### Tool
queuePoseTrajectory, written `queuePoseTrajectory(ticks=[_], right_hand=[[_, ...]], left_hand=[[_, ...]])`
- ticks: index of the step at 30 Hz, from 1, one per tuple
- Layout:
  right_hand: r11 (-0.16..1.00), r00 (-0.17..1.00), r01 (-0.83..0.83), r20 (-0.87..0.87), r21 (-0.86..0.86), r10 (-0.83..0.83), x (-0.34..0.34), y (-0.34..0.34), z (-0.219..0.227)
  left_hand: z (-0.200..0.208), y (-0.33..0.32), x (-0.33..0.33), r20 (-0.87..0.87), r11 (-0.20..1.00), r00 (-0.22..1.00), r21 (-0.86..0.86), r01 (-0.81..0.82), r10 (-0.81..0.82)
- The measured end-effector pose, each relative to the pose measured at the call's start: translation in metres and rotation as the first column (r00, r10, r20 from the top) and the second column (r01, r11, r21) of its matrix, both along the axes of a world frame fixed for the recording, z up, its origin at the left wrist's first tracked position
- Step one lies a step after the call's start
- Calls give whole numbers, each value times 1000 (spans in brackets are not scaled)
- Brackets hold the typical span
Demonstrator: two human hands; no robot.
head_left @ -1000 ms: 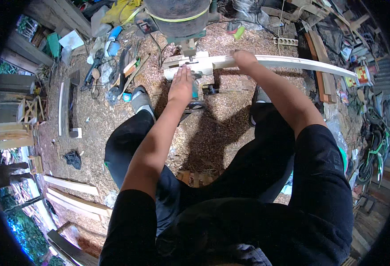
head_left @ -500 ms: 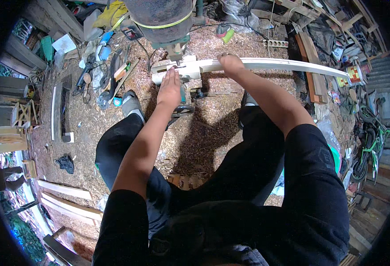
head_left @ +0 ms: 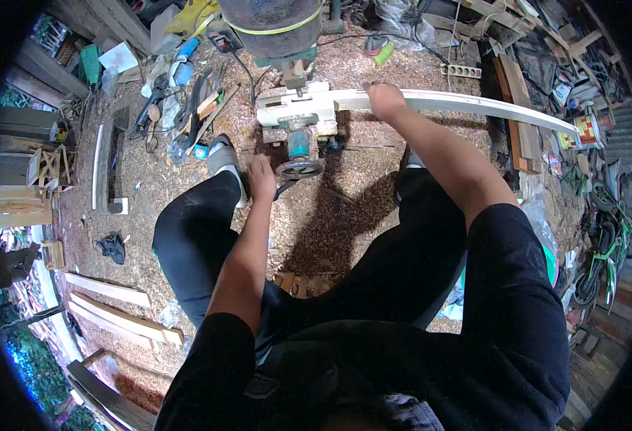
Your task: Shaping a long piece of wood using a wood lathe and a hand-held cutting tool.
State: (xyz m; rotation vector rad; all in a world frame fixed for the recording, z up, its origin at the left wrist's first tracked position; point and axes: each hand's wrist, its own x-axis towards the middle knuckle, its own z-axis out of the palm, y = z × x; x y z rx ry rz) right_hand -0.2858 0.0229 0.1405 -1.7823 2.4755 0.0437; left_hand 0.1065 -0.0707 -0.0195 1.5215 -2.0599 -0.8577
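A long pale wooden strip [head_left: 467, 103] runs from the machine's worktable out to the right. My right hand [head_left: 385, 100] is closed around it just right of the machine. At top centre stands a mortising machine or drill press, with a dark cylindrical motor housing [head_left: 273, 25] above a bit [head_left: 299, 92]. A pale wooden block [head_left: 298, 111] sits at the front of its worktable. Below that are a teal shaft and a metal handwheel [head_left: 299, 169]. My left hand [head_left: 261, 177] is left of the handwheel, off the wood, its fingers loosely apart and partly foreshortened.
Wood shavings cover the floor. Scattered tools [head_left: 201, 108] lie at the left, beyond my left foot [head_left: 224, 158]. A power strip [head_left: 462, 71] and cables lie behind the strip. Brown planks [head_left: 515, 115] and a paint bucket [head_left: 582, 129] are near its far end. Loose boards [head_left: 118, 316] lie lower left.
My left hand has left the wood on the worktable and come down toward me, beside the handwheel. My right hand still grips the strip. The whole view has shifted slightly.
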Motion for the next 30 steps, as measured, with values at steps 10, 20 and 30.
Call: queuePoseTrajectory(ticks=[10,20,30], right_hand=[[991,997,68,21,117,-71,-11,16,0],[998,997,65,-40,14,-64,-39,16,-42],[999,997,49,-58,20,-47,-40,10,-40]], left_hand=[[40,99,-85,-501,565,605,819,101,619],[56,127,-119,-445,508,433,860,-36,784],[33,118,-82,-573,537,453,814,221,683]])
